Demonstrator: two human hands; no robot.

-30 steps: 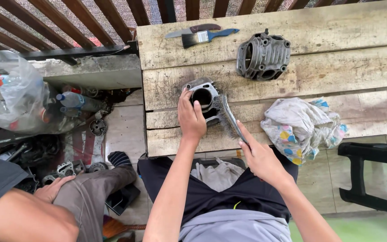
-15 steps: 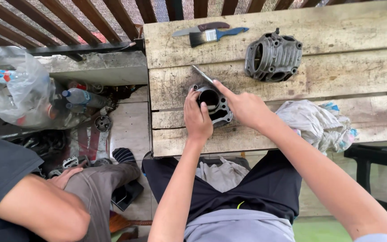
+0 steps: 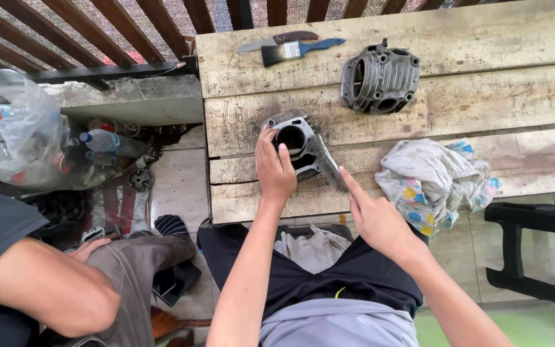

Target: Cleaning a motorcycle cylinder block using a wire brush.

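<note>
A grey metal engine cylinder [image 3: 293,138] lies on the wooden plank table [image 3: 483,96] near its front left corner. My left hand [image 3: 273,168] rests on the cylinder's near left side and steadies it. My right hand [image 3: 372,218] grips a flat metal file [image 3: 326,159] whose blade lies slanted across the cylinder's right side. A second grey engine casting [image 3: 380,80] stands further back on the table.
A knife [image 3: 277,40] and a blue-handled brush [image 3: 300,50] lie at the table's far edge. A crumpled patterned rag [image 3: 431,180] sits right of my hand. Another seated person [image 3: 46,283] is at lower left, beside a plastic bag [image 3: 14,128] and bottles. A black stand [image 3: 534,250] is at right.
My right hand with the file was pushed forward over the cylinder half a second ago and has drawn back toward me. My left hand has stayed on the cylinder.
</note>
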